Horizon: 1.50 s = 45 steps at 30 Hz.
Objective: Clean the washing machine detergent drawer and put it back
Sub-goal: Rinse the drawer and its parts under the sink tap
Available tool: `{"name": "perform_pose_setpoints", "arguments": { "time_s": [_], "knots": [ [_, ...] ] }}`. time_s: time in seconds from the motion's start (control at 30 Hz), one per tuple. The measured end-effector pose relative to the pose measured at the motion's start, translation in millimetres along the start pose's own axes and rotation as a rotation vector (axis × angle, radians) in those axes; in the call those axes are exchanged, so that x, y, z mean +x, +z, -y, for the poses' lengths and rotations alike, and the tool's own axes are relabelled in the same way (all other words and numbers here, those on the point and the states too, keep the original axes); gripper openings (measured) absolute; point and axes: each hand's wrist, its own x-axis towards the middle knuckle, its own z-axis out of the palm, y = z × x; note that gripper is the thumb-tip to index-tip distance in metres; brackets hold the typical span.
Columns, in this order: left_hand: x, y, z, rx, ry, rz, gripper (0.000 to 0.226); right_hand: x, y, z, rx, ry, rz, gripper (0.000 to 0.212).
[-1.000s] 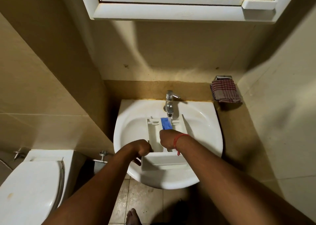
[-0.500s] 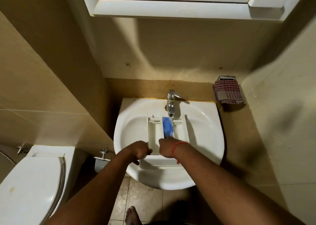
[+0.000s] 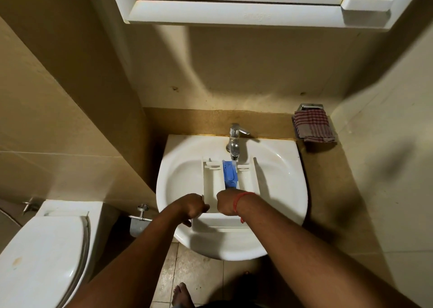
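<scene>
The scene is viewed from head height, close above, facing forward and down at the sink (image 3: pixel 281 190) and far wall.

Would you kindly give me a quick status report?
Left hand grips drawer edge. Right hand inside it, grip unclear. Drawer in sink under tap. Nothing obstructing.

You stood in a small bathroom with beige tiled walls (image 3: pixel 70 111) on three sides. A white cabinet (image 3: pixel 246 10) hung on the far wall above a white washbasin (image 3: pixel 185 174), and a chrome tap (image 3: pixel 234 143) rose at the back of the basin. A checked cloth (image 3: pixel 312 126) hung on a metal holder in the right corner. At your left was a white toilet (image 3: pixel 42 256) with its lid closed. The floor (image 3: pixel 199 275) had pale, stained tiles. The light came from above and cast soft shadows on the walls.
</scene>
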Motion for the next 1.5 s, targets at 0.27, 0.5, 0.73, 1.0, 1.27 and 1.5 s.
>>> {"name": "perform_pose_setpoints", "arguments": {
  "time_s": [0.27, 0.5, 0.73, 1.0, 1.27, 1.5],
  "knots": [
    [-2.0, -9.1, -9.1, 0.009, -0.101, 0.089, 0.024, 0.1, 3.8, -5.1, 0.241, -0.066, -0.149, 0.029],
    [-11.9, -37.6, -24.8, 0.065, -0.100, 0.182, 0.015, -19.2, -20.2, 3.0, 0.265, -0.087, -0.162, 0.028],
    [-13.7, -31.9, -9.1, -0.183, -0.145, 0.216, 0.023, -30.2, -40.6, 1.2, 0.268, -0.086, -0.289, 0.021],
    [-24.6, -25.7, 16.1, -0.385, -0.152, 0.160, 0.015, -48.3, -27.9, -52.2, 0.464, -0.014, -0.688, 0.021],
    [-35.9, -32.8, 29.7, -0.510, -0.077, 0.178, 0.030, -42.3, 14.0, -72.0, 0.792, 0.103, -0.870, 0.037],
    [-52.1, 25.8, 5.3, -0.783, -0.090, 0.146, 0.024, -42.8, 40.9, -41.5, 1.236, 0.061, -0.704, 0.084]
  ]
}}
